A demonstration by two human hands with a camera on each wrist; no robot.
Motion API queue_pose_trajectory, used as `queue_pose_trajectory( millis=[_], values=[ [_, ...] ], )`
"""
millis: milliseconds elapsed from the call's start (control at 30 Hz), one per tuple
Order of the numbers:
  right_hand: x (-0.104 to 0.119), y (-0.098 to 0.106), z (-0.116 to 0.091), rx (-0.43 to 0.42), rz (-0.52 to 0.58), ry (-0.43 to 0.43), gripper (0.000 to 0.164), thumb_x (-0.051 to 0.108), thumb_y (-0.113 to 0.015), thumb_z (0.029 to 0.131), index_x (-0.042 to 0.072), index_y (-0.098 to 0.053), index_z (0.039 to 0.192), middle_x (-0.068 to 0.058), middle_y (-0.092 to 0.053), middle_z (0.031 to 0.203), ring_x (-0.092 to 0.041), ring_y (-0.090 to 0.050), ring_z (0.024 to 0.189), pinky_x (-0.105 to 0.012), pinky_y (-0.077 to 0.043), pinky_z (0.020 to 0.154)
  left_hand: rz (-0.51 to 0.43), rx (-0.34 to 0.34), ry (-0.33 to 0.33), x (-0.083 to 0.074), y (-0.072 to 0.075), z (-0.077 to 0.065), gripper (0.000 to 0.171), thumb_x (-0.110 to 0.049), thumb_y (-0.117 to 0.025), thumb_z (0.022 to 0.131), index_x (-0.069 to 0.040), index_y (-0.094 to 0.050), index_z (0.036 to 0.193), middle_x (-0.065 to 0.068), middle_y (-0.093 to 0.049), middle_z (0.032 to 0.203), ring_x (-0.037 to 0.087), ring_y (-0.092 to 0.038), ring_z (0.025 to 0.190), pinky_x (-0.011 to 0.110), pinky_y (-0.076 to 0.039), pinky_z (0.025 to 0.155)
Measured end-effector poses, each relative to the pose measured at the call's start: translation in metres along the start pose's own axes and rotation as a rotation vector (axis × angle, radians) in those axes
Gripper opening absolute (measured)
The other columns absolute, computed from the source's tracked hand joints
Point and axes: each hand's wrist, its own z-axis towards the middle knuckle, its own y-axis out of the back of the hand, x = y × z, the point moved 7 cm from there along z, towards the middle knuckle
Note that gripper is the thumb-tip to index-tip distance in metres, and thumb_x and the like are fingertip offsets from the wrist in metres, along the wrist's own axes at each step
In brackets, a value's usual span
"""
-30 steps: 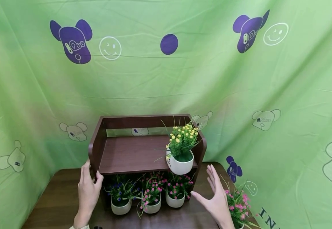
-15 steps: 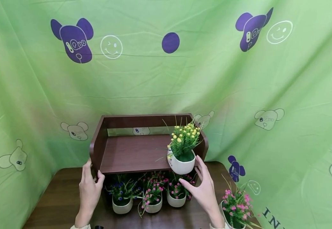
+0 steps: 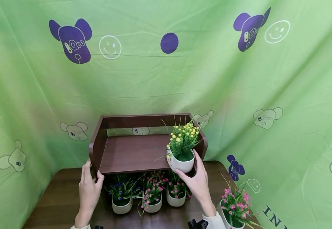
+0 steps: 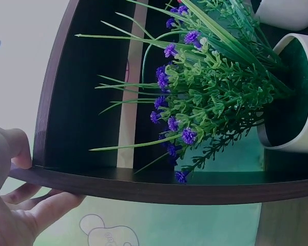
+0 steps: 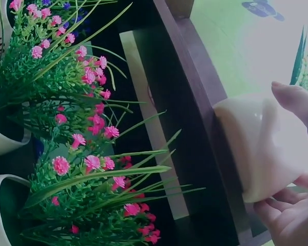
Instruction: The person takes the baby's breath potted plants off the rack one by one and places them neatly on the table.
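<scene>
A white pot of yellow artificial flowers [image 3: 181, 163] stands at the front right of the upper board of a dark brown two-tier shelf [image 3: 134, 154]. My right hand [image 3: 197, 181] grips this pot from its right side, thumb at the front. The right wrist view shows the pot's smooth wall [image 5: 267, 143] between thumb and fingers, its base at the board's edge. My left hand [image 3: 89, 187] holds the shelf's left side panel near the upper board. In the left wrist view its thumb and fingers [image 4: 56, 207] lie on either side of the panel [image 4: 143, 192].
Below the upper board stand a pot of blue-purple flowers [image 3: 122, 208] and two pots of pink flowers [image 3: 153, 207]. Another pink-flowered pot [image 3: 231, 211] stands at the brown table's [image 3: 60, 190] right edge. A green printed curtain [image 3: 143, 79] hangs behind.
My right hand has moved left and up from beside the shelf and taken hold of the yellow-flowered pot. The left hand stays on the shelf panel.
</scene>
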Motion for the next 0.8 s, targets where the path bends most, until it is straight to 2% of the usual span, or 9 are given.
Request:
queue_pose_trajectory(
  millis=[233, 433, 800],
  values=[
    [-0.0051, -0.0035, 0.0015, -0.023, -0.034, -0.031, 0.101, 0.014, -0.095, 0.078, 0.008, -0.04, 0.163, -0.018, -0.046, 0.161, -0.029, -0.047, 0.145, -0.005, -0.033, 0.107, 0.001, -0.007, -0.006, 0.0002, 0.001, -0.0024, 0.065, 0.016, -0.063, 0.084, 0.005, -0.051, 0.146, 0.03, -0.061, 0.129, 0.049, -0.069, 0.084, 0.006, -0.048, 0.066],
    [-0.0055, -0.0038, 0.0027, -0.044, -0.058, -0.022, 0.1, 0.017, -0.096, 0.076, 0.009, -0.043, 0.161, -0.015, -0.05, 0.159, -0.028, -0.05, 0.141, -0.008, -0.033, 0.106, -0.002, -0.01, -0.005, -0.0001, 0.0008, -0.0024, 0.064, 0.016, -0.063, 0.084, 0.005, -0.051, 0.146, 0.03, -0.062, 0.129, 0.049, -0.069, 0.083, 0.005, -0.047, 0.066],
    [-0.0007, -0.0029, 0.0046, -0.081, 0.048, 0.032, 0.092, 0.005, -0.096, 0.075, 0.003, -0.049, 0.155, -0.019, -0.054, 0.153, -0.029, -0.054, 0.138, -0.01, -0.041, 0.107, 0.008, -0.001, 0.01, 0.0002, 0.0001, -0.0005, 0.062, 0.015, -0.063, 0.085, 0.005, -0.051, 0.145, 0.031, -0.061, 0.13, 0.049, -0.069, 0.082, 0.002, -0.044, 0.067]
  ],
)
